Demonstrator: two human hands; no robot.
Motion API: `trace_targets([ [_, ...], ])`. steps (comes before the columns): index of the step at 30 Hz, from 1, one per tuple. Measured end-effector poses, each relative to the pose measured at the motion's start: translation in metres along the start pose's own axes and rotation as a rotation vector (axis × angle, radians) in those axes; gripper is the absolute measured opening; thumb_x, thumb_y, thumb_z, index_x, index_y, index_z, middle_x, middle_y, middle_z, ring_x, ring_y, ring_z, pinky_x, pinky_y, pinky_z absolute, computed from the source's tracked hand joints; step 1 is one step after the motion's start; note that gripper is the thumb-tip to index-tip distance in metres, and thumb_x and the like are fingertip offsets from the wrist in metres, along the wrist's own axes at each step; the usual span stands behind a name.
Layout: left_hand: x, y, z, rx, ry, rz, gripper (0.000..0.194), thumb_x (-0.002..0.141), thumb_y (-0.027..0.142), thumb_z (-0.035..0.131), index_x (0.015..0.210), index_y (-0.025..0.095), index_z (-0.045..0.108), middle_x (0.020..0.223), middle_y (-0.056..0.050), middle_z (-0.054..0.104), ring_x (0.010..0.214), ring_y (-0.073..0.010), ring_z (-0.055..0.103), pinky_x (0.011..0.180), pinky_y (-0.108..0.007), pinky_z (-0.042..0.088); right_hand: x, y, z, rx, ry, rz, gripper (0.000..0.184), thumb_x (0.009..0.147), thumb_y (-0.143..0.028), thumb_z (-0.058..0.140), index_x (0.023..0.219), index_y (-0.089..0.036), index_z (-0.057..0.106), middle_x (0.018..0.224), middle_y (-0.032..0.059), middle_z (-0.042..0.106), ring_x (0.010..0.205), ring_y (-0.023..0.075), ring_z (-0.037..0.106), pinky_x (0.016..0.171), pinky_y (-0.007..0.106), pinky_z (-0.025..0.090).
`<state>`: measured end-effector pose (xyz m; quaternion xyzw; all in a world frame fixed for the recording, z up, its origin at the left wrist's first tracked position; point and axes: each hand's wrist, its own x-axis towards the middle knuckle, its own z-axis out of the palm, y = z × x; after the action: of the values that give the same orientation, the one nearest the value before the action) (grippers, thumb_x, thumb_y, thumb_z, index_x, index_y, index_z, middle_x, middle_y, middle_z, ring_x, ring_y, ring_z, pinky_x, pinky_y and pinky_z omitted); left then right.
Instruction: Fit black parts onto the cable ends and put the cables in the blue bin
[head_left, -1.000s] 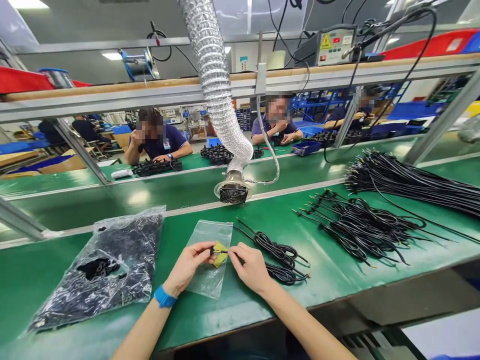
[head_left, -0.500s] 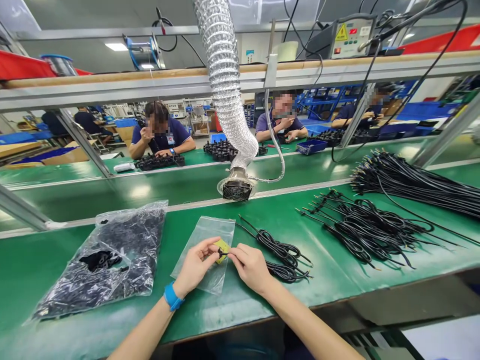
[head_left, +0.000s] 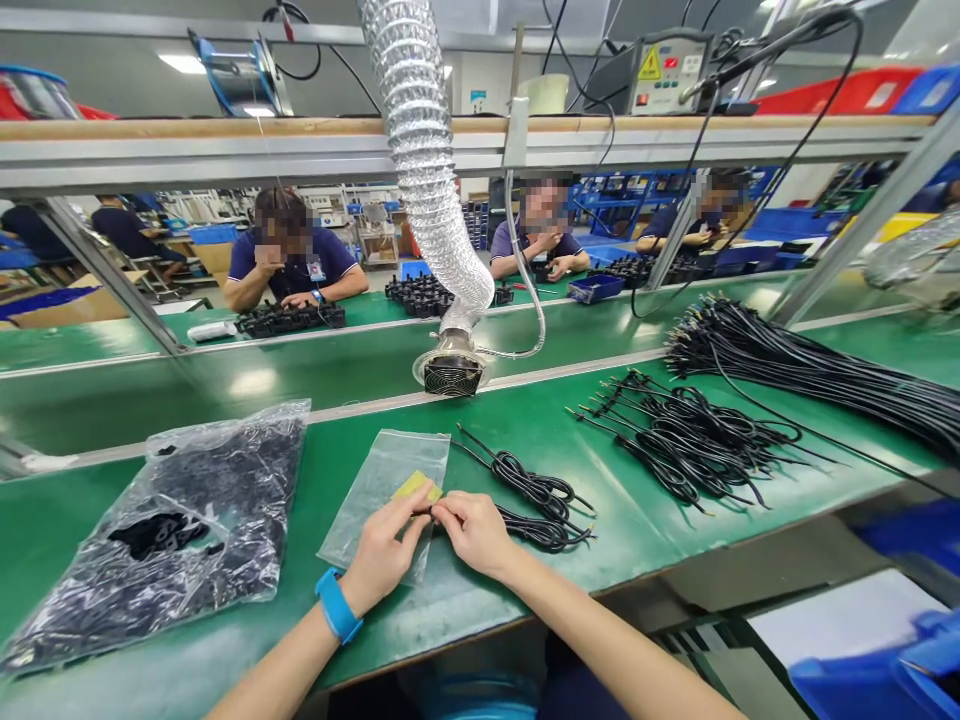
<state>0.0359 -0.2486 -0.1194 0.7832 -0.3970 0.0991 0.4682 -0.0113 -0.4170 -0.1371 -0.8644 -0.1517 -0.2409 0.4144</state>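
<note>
My left hand (head_left: 386,548), a blue band on its wrist, and my right hand (head_left: 471,530) meet over a small clear plastic bag (head_left: 379,483) on the green bench (head_left: 525,590). Both pinch with closed fingertips at a thin black cable end between them. A yellow tag (head_left: 416,487) shows just above the left fingers. The cable runs right into a coiled black cable bundle (head_left: 536,500) lying beside my right hand.
A large plastic bag of black parts (head_left: 180,510) lies to the left. Loose black cables (head_left: 690,435) and a long bundle (head_left: 810,365) lie to the right. A silver extraction hose (head_left: 431,200) ends at a fan grille (head_left: 451,375). Three people sit opposite.
The view has shifted, so everything sits lower left. My hands have drawn closer together, and the yellow tag is now mostly behind the left fingers.
</note>
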Motion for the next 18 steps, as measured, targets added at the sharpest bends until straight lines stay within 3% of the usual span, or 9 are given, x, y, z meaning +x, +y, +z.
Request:
trace_targets([
  [3,0.001,0.002,0.001,0.073,0.023,0.115,0.034,0.092,0.016,0.053,0.124,0.012,0.061,0.105,-0.005,0.069,0.097,-0.0142,0.066,0.092,-0.020,0.048,0.000,0.003,0.001,0.025,-0.013,0.040,0.025,0.095,-0.017,0.049,0.073,-0.013,0.059,0.072,-0.0016,0.059,0.063,0.0075,0.050,0.060,0.021,0.032],
  [6,0.002,0.004,0.001,0.098,0.045,0.097,0.039,0.091,0.019,0.056,0.130,0.013,0.057,0.105,-0.003,0.069,0.096,-0.0129,0.067,0.091,-0.018,0.047,0.002,0.001,-0.002,-0.005,-0.017,0.056,0.026,0.095,-0.019,0.052,0.072,-0.013,0.060,0.073,-0.0021,0.059,0.061,0.0071,0.049,0.059,0.021,0.031],
  [9,0.004,0.005,-0.005,0.098,0.090,0.063,0.043,0.088,0.024,0.061,0.130,0.015,0.056,0.111,-0.005,0.067,0.099,-0.0149,0.065,0.093,-0.020,0.046,0.006,-0.012,-0.022,-0.180,0.011,-0.013,0.021,0.096,-0.024,0.055,0.079,-0.015,0.063,0.075,-0.0016,0.059,0.063,0.0082,0.051,0.059,0.023,0.031],
  [11,0.006,0.004,-0.013,0.119,0.133,0.080,0.040,0.088,0.023,0.060,0.127,0.015,0.058,0.113,-0.006,0.066,0.101,-0.0167,0.064,0.096,-0.024,0.044,0.011,-0.028,-0.049,-0.427,0.058,-0.058,0.025,0.098,-0.028,0.051,0.080,-0.014,0.062,0.073,0.0008,0.057,0.062,0.0108,0.049,0.058,0.026,0.027],
  [14,0.010,0.001,-0.026,0.204,0.214,0.102,0.025,0.088,0.020,0.058,0.112,0.015,0.063,0.104,-0.007,0.067,0.093,-0.0172,0.064,0.093,-0.027,0.045,0.022,-0.048,-0.109,-0.728,0.180,-0.053,0.037,0.104,-0.030,0.039,0.077,-0.014,0.059,0.069,0.0037,0.054,0.058,0.0130,0.044,0.057,0.028,0.021],
  [16,0.011,0.000,-0.033,0.251,0.254,0.108,0.017,0.089,0.020,0.057,0.103,0.015,0.065,0.099,-0.007,0.067,0.090,-0.0164,0.063,0.090,-0.026,0.045,0.031,-0.047,-0.154,-0.831,0.229,-0.021,0.035,0.104,-0.029,0.038,0.082,-0.014,0.061,0.075,0.0043,0.057,0.064,0.0131,0.047,0.059,0.028,0.022],
  [18,0.011,0.001,-0.039,0.292,0.301,0.130,0.014,0.089,0.020,0.057,0.099,0.016,0.066,0.098,-0.005,0.067,0.088,-0.0141,0.062,0.083,-0.023,0.047,0.038,-0.029,-0.194,-0.952,0.269,0.139,0.037,0.103,-0.033,0.040,0.081,-0.013,0.062,0.078,0.0058,0.059,0.063,0.0135,0.047,0.058,0.028,0.020],
])
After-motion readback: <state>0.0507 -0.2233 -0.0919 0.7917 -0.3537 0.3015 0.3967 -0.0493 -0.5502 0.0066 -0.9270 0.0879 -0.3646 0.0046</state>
